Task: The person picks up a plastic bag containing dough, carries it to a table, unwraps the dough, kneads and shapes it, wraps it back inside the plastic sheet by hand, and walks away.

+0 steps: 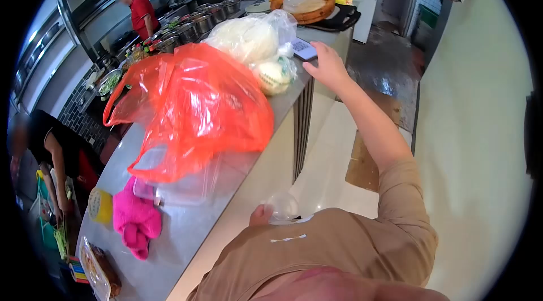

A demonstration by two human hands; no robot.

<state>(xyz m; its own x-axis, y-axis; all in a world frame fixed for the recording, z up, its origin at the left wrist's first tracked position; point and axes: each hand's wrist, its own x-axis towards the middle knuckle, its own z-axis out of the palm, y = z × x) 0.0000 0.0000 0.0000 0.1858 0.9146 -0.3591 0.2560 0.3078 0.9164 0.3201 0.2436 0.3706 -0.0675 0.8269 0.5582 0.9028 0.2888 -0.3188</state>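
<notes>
Reaching with the right hand to the QR sign on the counter by its near edge, with thumb and fingers parted pretty wide; tbh can't tell if touching. Holding a clear bowl in the left hand, just off that edge, with fingers partly hidden.

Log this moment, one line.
right hand: at QR-code card | left hand: at clear plastic item | red bag: on counter

From my remote seat I see a commercial-looking kitchen: a white-capped person near rows of steel pots, another person bent over green vegetables, wall shelves of cookware, and a long grey counter.
</notes>
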